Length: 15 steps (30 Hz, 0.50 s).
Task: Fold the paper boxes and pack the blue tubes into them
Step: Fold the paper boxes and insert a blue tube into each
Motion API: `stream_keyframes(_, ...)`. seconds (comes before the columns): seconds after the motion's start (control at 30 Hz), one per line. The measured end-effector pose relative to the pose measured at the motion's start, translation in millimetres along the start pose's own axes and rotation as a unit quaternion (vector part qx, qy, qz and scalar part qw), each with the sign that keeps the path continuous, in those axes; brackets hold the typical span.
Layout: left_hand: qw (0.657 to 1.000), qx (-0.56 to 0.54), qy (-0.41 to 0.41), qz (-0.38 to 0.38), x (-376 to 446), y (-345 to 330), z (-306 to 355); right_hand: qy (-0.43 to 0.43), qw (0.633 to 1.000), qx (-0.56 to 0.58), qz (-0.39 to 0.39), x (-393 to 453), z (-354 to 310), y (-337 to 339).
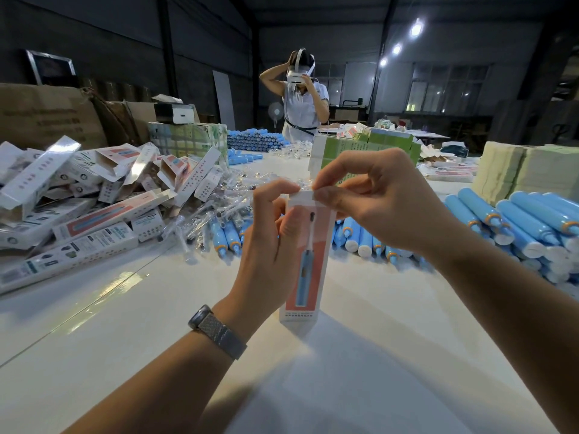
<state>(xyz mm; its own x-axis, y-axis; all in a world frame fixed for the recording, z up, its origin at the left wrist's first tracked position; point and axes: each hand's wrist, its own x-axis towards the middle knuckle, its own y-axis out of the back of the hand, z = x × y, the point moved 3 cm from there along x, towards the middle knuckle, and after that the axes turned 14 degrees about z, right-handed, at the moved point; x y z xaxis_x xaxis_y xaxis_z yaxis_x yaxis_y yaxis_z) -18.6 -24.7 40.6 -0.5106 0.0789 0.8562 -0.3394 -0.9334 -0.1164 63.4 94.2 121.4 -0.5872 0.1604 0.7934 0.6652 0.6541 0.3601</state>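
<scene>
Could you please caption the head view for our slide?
Both hands close the top flap of an upright paper box.

Left hand raised, fingers curled in a grip, thumb forward; watch on wrist. Right hand opposite, thumb and forefinger pinched together, other fingers arched. Both forearms bare.

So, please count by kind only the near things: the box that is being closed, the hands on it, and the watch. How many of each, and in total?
paper box, held upright: 1
hands gripping it, the left hand and the right hand: 2
wristwatch, on the left wrist: 1
Total: 4
</scene>
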Motion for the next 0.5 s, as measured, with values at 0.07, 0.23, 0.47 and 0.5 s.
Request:
stream_keyframes(0.07,1.000,0.001,0.002,0.003,0,0,0,-0.009,1.000,0.010,-0.003,0,1,0)
stream_keyframes(0.23,1.000,0.002,0.012,0.015,0,1,0,-0.023,0.999,0.043,0.012,-4,7,-2)
stream_keyframes(0.47,1.000,0.017,0.004,0.022,1,1,0,-0.018,0.996,0.083,0.014,-9,18,1)
stream_keyframes(0.5,1.000,0.017,0.007,0.023,1,1,1,-0.020,0.996,0.087,0.018,-10,19,-1)
